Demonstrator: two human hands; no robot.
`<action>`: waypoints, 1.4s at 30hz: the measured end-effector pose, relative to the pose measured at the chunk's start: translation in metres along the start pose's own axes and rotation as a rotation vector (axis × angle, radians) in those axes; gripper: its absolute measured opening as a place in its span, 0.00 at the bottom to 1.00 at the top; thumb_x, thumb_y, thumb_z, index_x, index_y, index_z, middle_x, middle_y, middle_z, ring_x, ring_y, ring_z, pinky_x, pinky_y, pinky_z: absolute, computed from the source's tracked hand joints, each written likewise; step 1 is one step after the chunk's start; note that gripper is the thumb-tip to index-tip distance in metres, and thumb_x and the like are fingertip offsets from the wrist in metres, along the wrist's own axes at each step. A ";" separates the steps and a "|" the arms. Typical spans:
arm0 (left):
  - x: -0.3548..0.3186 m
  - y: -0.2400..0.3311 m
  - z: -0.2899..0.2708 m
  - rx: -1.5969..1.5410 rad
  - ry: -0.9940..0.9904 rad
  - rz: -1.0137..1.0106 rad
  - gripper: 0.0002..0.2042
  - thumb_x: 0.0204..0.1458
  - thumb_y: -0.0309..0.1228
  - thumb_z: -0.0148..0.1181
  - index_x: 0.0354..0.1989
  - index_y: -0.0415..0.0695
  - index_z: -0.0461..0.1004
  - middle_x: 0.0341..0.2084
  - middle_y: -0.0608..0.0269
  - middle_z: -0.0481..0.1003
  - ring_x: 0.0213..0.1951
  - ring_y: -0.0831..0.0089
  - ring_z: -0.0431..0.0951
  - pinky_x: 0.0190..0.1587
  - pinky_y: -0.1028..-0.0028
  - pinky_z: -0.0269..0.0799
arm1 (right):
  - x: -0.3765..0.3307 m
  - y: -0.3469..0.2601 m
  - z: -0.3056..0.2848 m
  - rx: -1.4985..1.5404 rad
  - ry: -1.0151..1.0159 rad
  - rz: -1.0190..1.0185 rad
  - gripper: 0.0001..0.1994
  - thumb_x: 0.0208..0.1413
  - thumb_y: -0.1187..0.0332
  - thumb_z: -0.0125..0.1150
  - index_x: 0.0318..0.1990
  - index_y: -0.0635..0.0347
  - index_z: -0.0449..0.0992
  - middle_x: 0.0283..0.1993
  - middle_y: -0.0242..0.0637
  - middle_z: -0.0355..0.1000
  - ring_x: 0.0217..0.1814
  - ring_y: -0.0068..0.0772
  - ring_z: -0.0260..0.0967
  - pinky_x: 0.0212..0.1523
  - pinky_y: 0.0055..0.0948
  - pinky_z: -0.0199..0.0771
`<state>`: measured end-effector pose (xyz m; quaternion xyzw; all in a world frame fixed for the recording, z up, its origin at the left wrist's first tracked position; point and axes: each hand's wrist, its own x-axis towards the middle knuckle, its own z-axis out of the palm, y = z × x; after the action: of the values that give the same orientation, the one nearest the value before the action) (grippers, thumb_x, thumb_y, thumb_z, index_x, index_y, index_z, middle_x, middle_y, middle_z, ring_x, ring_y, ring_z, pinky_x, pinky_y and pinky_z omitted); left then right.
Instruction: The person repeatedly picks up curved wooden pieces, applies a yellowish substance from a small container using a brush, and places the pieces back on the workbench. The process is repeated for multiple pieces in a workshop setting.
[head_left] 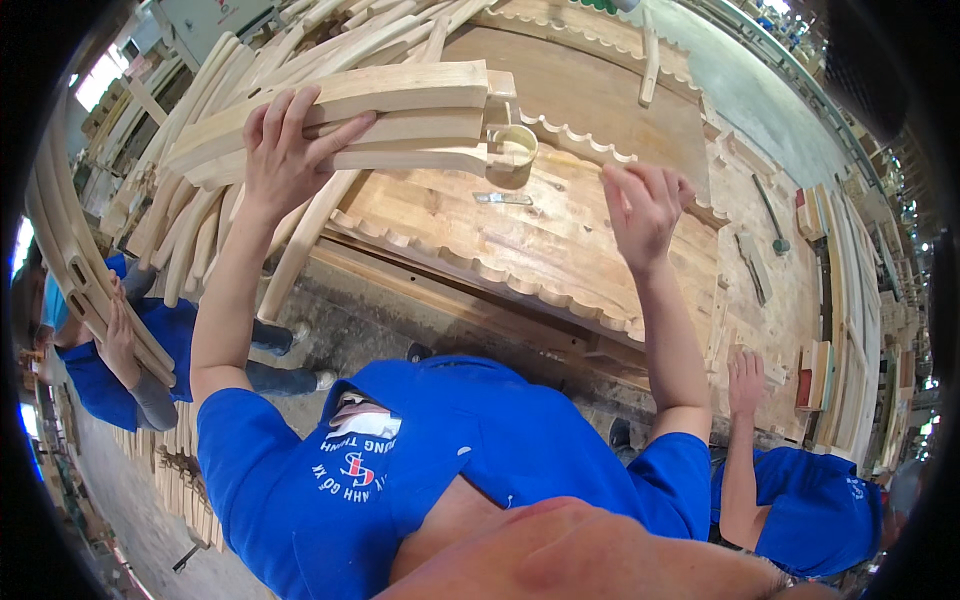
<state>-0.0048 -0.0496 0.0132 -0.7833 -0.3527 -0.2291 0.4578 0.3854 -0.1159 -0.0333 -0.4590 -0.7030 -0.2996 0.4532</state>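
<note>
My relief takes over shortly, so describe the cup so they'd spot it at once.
Start at the wooden bench, upper middle of the view. By the right-hand ends of the boards under the left hand is the cup. Its pale round rim sets it apart from the flat, narrow tool just below it in the picture.

wood pieces: left of cup | flat tool: on workbench, before cup | rods: behind wood pieces
</note>
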 end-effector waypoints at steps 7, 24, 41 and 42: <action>0.000 0.001 -0.002 0.013 0.005 -0.011 0.34 0.38 0.29 0.58 0.53 0.85 0.63 0.52 0.68 0.58 0.55 0.68 0.59 0.56 0.65 0.48 | -0.004 0.003 -0.004 0.117 -0.100 0.010 0.05 0.42 0.69 0.65 0.28 0.47 0.77 0.27 0.23 0.69 0.32 0.25 0.64 0.42 0.30 0.51; 0.005 0.012 -0.001 0.034 0.079 0.002 0.33 0.34 0.30 0.63 0.51 0.80 0.67 0.53 0.69 0.59 0.56 0.68 0.58 0.56 0.67 0.50 | 0.020 -0.001 -0.023 0.212 -0.440 0.205 0.06 0.51 0.67 0.57 0.32 0.58 0.76 0.29 0.35 0.72 0.29 0.38 0.70 0.31 0.31 0.69; 0.026 0.021 0.016 -0.035 0.084 0.047 0.35 0.38 0.28 0.59 0.55 0.82 0.62 0.51 0.68 0.59 0.54 0.67 0.59 0.55 0.66 0.51 | 0.012 -0.078 -0.036 -0.306 -0.479 0.292 0.01 0.48 0.70 0.50 0.28 0.54 0.69 0.24 0.33 0.69 0.28 0.36 0.70 0.23 0.39 0.69; 0.024 0.023 0.015 -0.045 0.068 0.049 0.35 0.37 0.28 0.59 0.55 0.82 0.62 0.51 0.68 0.59 0.54 0.67 0.59 0.55 0.66 0.51 | 0.011 -0.079 -0.040 -0.330 -0.470 0.278 0.02 0.48 0.71 0.50 0.28 0.53 0.69 0.24 0.33 0.69 0.29 0.35 0.70 0.23 0.38 0.69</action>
<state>0.0293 -0.0356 0.0094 -0.7934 -0.3126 -0.2521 0.4574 0.3253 -0.1769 -0.0073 -0.6744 -0.6610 -0.2307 0.2346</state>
